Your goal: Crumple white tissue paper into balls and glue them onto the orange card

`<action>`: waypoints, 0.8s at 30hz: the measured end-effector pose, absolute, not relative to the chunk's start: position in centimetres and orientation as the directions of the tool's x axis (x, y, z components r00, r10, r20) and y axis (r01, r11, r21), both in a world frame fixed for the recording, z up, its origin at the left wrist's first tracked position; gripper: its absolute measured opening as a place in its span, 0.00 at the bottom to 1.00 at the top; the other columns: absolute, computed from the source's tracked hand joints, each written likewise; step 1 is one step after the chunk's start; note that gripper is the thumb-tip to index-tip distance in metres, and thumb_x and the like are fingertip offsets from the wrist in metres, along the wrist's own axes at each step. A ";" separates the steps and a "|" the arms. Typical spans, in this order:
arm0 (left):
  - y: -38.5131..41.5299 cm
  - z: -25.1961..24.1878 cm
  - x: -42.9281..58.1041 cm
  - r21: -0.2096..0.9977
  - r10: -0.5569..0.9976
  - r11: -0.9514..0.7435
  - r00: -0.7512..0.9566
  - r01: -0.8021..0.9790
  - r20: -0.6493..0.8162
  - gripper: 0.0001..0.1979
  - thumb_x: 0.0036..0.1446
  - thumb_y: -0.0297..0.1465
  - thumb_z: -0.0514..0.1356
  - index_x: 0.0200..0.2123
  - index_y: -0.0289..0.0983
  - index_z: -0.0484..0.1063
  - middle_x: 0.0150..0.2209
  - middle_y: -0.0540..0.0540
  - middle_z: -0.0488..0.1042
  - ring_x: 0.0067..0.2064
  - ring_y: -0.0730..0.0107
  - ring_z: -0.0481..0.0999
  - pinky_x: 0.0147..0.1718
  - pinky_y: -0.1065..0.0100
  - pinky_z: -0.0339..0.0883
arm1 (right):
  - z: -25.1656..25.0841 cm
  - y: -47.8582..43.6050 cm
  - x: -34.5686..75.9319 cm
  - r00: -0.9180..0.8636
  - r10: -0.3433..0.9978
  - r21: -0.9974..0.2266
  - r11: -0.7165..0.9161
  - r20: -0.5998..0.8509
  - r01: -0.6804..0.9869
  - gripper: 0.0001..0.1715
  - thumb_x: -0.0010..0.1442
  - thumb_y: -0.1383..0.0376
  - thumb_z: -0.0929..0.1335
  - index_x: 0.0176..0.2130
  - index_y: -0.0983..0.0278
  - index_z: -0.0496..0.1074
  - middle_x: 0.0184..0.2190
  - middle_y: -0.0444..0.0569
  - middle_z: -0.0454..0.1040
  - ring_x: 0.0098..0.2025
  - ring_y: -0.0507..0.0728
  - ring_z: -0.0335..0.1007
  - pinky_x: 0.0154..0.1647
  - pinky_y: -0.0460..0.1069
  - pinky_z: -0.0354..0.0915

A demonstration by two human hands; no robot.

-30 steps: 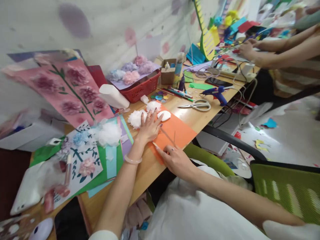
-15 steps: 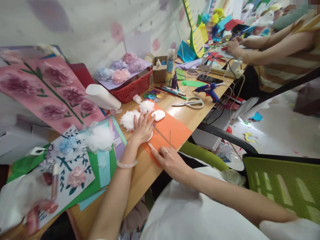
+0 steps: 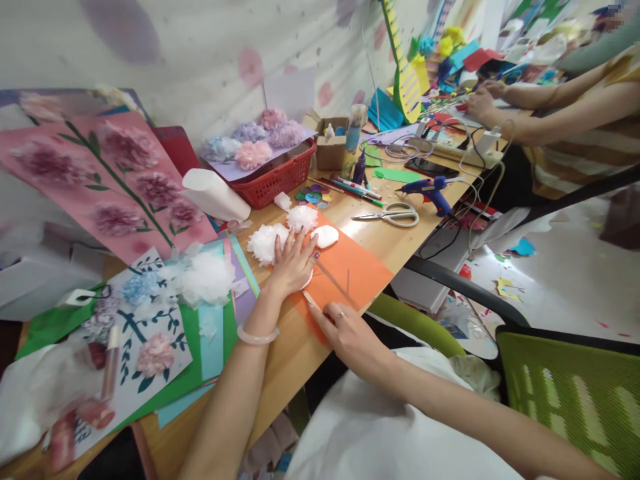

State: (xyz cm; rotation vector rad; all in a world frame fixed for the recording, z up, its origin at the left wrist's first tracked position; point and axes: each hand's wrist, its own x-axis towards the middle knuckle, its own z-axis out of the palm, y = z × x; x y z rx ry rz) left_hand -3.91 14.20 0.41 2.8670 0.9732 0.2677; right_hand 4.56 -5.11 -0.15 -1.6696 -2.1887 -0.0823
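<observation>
My left hand (image 3: 294, 265) lies with spread fingers on an orange sheet (image 3: 365, 267). Two fluffy white paper flowers (image 3: 269, 243) sit by its fingertips, and a smooth white oval piece (image 3: 326, 237) is just to their right. Part of another white piece shows from under the palm. My right hand (image 3: 353, 337) is at the sheet's near edge, index finger stretched toward that piece and the other fingers curled. A thin pale tip shows at the index finger; what it is cannot be made out. Dark lines mark the sheet.
Scissors (image 3: 393, 215), a blue glue gun (image 3: 430, 192) and pens (image 3: 355, 190) lie beyond the sheet. A red basket (image 3: 280, 175) bears paper flowers. Flower artwork (image 3: 155, 360) covers the left side. A chair armrest (image 3: 460, 290) stands right; a co-worker's hands (image 3: 483, 107) are farther off.
The whole view has shifted slightly, so things appear a little farther right. Both hands keep nearly the same place on the orange sheet.
</observation>
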 end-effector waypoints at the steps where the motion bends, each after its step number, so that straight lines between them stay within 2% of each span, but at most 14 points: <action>1: 14.2 0.4 -3.9 0.153 0.611 -0.791 0.780 0.593 0.134 0.27 0.70 0.35 0.42 0.70 0.40 0.52 0.73 0.37 0.48 0.73 0.47 0.43 0.67 0.35 0.33 | -0.1 -4.9 4.5 -0.220 0.918 -0.179 0.290 0.330 0.940 0.26 0.71 0.74 0.55 0.65 0.72 0.58 0.37 0.53 0.68 0.34 0.56 0.62 0.34 0.50 0.60; 7: 14.2 0.3 -3.9 0.155 0.618 -0.785 0.775 0.600 0.131 0.28 0.71 0.35 0.41 0.71 0.38 0.52 0.73 0.37 0.47 0.73 0.47 0.43 0.67 0.36 0.34 | 0.4 -4.3 3.9 -0.239 0.923 -0.128 0.287 0.302 0.949 0.22 0.71 0.74 0.55 0.59 0.73 0.65 0.37 0.54 0.71 0.33 0.58 0.63 0.34 0.51 0.61; 9: 14.2 0.4 -3.9 0.153 0.625 -0.780 0.770 0.607 0.130 0.27 0.71 0.35 0.41 0.70 0.38 0.52 0.73 0.36 0.47 0.73 0.47 0.44 0.67 0.37 0.34 | 0.7 -4.5 3.8 -0.217 0.934 -0.163 0.270 0.284 0.949 0.21 0.72 0.69 0.58 0.59 0.73 0.66 0.38 0.55 0.71 0.34 0.58 0.64 0.35 0.52 0.62; 11: 14.2 0.5 -3.9 0.151 0.629 -0.776 0.767 0.612 0.128 0.27 0.71 0.35 0.41 0.70 0.38 0.52 0.73 0.35 0.48 0.73 0.48 0.44 0.67 0.37 0.35 | 0.9 -4.7 3.7 -0.211 0.938 -0.189 0.268 0.275 0.945 0.24 0.72 0.63 0.58 0.60 0.74 0.65 0.37 0.56 0.71 0.34 0.59 0.65 0.35 0.52 0.62; 13: 14.2 0.5 -3.8 0.150 0.631 -0.775 0.766 0.614 0.125 0.27 0.71 0.35 0.41 0.70 0.38 0.52 0.73 0.36 0.49 0.73 0.48 0.45 0.67 0.37 0.35 | 0.9 -4.8 3.7 -0.216 0.937 -0.158 0.266 0.276 0.951 0.27 0.73 0.61 0.57 0.62 0.75 0.62 0.36 0.56 0.71 0.34 0.60 0.65 0.35 0.53 0.61; 16: 14.2 0.5 -3.8 0.149 0.633 -0.773 0.764 0.616 0.124 0.27 0.71 0.35 0.41 0.71 0.39 0.52 0.73 0.36 0.49 0.73 0.48 0.45 0.67 0.36 0.34 | 0.5 -4.6 3.6 -0.214 0.935 -0.072 0.243 0.282 0.967 0.26 0.72 0.67 0.56 0.64 0.78 0.59 0.34 0.56 0.70 0.33 0.61 0.65 0.33 0.54 0.57; 19: 14.1 0.5 -3.8 0.151 0.635 -0.772 0.763 0.618 0.122 0.27 0.70 0.35 0.41 0.71 0.39 0.52 0.73 0.37 0.49 0.73 0.49 0.44 0.67 0.37 0.33 | 0.1 -4.4 3.5 -0.244 0.933 -0.034 0.262 0.264 0.965 0.30 0.67 0.75 0.56 0.66 0.80 0.56 0.34 0.57 0.70 0.33 0.62 0.64 0.32 0.55 0.55; 24: 13.9 0.7 -3.8 0.157 0.630 -0.775 0.768 0.612 0.117 0.27 0.70 0.33 0.42 0.70 0.40 0.53 0.73 0.38 0.48 0.73 0.49 0.43 0.67 0.36 0.33 | 0.3 -4.2 3.4 -0.269 0.939 -0.006 0.276 0.214 0.961 0.33 0.63 0.77 0.58 0.66 0.81 0.55 0.35 0.59 0.71 0.34 0.62 0.64 0.33 0.55 0.54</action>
